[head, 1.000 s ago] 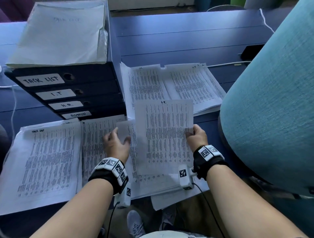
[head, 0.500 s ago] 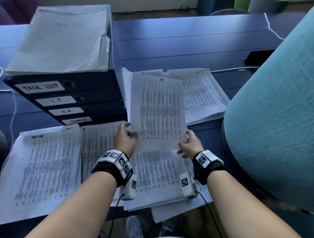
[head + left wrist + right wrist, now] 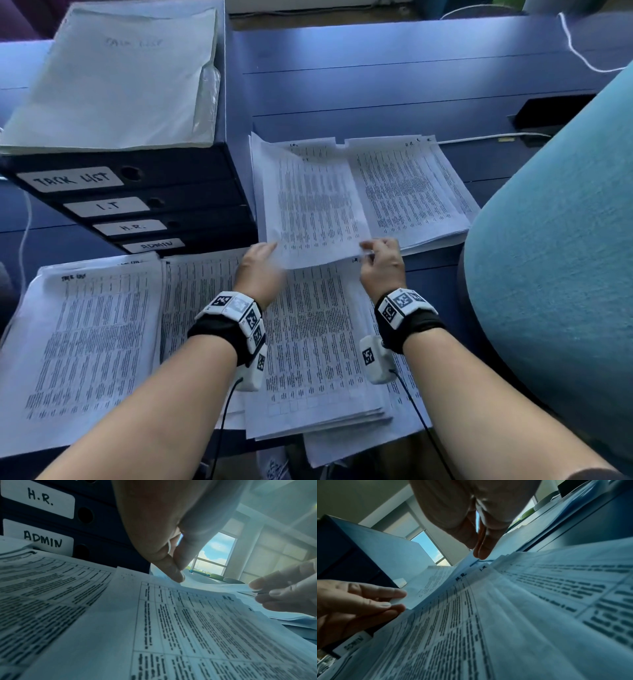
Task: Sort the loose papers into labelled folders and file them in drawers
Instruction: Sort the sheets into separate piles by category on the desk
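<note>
Both hands hold one printed sheet [image 3: 315,205] by its near edge, lying over the back left pile beside the folders. My left hand [image 3: 260,260] pinches its near left corner, with the fingers [image 3: 173,566] closed on the paper. My right hand [image 3: 380,253] pinches the near right corner [image 3: 481,550]. Below my wrists lies the front stack of loose papers [image 3: 318,359], its top sheet marked H.R. Dark folders [image 3: 120,205] labelled TASK LIST, I.T, H.R. and ADMIN are stacked at left. Another pile [image 3: 411,192] lies at the back right.
A Task List pile [image 3: 85,342] and a further pile [image 3: 195,291] lie front left. A pale folder [image 3: 113,78] tops the folder stack. A teal chair back [image 3: 555,257] crowds the right. A black device [image 3: 555,109] and a white cable [image 3: 489,137] sit on the blue desk [image 3: 376,85].
The sheet has travelled from above the front stack away from me to the back left pile and come down nearly flat. My left hand has joined the right in holding it.
</note>
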The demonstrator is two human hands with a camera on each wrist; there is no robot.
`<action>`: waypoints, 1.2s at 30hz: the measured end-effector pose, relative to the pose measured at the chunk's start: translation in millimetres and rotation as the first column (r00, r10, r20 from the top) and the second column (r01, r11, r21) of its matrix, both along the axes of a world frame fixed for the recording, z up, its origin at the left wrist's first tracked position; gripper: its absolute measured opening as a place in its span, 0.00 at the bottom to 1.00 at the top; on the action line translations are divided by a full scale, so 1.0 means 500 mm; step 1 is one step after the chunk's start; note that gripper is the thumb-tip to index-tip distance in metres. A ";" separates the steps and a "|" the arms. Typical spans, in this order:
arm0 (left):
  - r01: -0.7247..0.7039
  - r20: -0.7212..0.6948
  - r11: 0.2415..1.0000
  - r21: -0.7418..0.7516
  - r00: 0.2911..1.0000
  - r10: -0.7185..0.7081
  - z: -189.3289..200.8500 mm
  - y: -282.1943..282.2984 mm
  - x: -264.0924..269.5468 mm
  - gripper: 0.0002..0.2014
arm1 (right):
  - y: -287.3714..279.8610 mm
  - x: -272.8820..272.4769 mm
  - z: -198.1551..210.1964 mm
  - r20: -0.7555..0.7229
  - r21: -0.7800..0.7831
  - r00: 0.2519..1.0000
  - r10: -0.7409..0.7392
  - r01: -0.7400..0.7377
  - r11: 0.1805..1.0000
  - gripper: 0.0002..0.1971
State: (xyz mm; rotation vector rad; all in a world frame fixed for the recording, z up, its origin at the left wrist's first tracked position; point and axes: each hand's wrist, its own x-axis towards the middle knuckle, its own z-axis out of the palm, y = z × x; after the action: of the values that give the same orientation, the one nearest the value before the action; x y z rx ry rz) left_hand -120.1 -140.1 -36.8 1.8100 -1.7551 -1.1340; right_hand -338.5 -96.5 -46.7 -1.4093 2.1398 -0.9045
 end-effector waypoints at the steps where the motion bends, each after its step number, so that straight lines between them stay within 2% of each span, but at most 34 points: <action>1: -0.005 0.015 1.000 -0.006 1.000 0.006 -0.003 -0.004 -0.001 0.26 | -0.002 0.002 -0.004 0.031 0.009 0.999 0.037 -0.038 0.999 0.16; 3: -0.026 0.015 1.000 0.001 1.000 0.026 -0.006 -0.011 -0.004 0.26 | -0.006 0.003 -0.012 0.086 0.059 0.991 0.102 -0.107 0.993 0.24; 6: -0.056 -0.047 0.998 0.034 0.997 0.057 -0.012 -0.017 -0.011 0.28 | -0.009 0.006 -0.023 0.049 0.153 0.985 0.167 -0.173 0.973 0.29; 10: -0.109 -0.187 0.988 0.108 0.974 0.128 -0.020 -0.020 -0.021 0.31 | 0.003 0.009 -0.027 -0.060 0.137 0.971 0.230 -0.221 0.966 0.29; 13: -0.076 -0.212 0.982 0.173 0.971 0.112 -0.014 -0.016 -0.025 0.35 | 0.016 0.013 -0.026 -0.182 0.098 0.955 0.235 -0.220 0.971 0.26; 15: -0.071 -0.173 0.988 0.140 0.980 0.095 -0.008 -0.011 -0.026 0.35 | 0.023 0.015 -0.028 -0.229 0.054 0.952 0.203 -0.196 0.979 0.24; 18: -0.140 -0.082 0.990 -0.032 0.987 0.137 -0.006 0.000 -0.023 0.30 | 0.036 0.017 -0.033 -0.220 -0.006 0.955 0.201 -0.208 0.978 0.17; 23: -0.176 0.013 0.960 -0.219 0.983 0.183 -0.014 0.030 0.003 0.23 | 0.075 0.031 -0.028 -0.266 0.111 0.928 0.261 -0.240 0.965 0.14; 26: -0.198 0.141 0.963 -0.182 0.964 0.224 -0.022 0.056 0.026 0.23 | 0.095 0.038 -0.019 -0.279 0.205 0.927 0.252 -0.199 0.958 0.15; 30: -0.259 0.295 0.965 0.041 0.926 0.236 -0.025 0.098 0.053 0.27 | 0.119 0.046 -0.003 -0.285 0.364 0.934 0.218 -0.105 0.925 0.16; 33: -0.266 0.288 0.957 0.114 0.931 0.224 -0.041 0.116 0.072 0.24 | 0.138 0.057 0.003 -0.258 0.483 0.944 0.203 -0.056 0.874 0.16; 36: -0.239 0.238 0.965 0.108 0.949 0.208 -0.043 0.133 0.082 0.16 | 0.154 0.063 -0.003 -0.236 0.490 0.955 0.182 -0.045 0.871 0.17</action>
State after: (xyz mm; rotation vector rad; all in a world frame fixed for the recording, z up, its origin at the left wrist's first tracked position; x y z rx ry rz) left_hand -79.1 -73.6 -58.5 2.2320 -1.5667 -1.0113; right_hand -306.8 -19.4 -48.0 -1.4338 2.2352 -0.1055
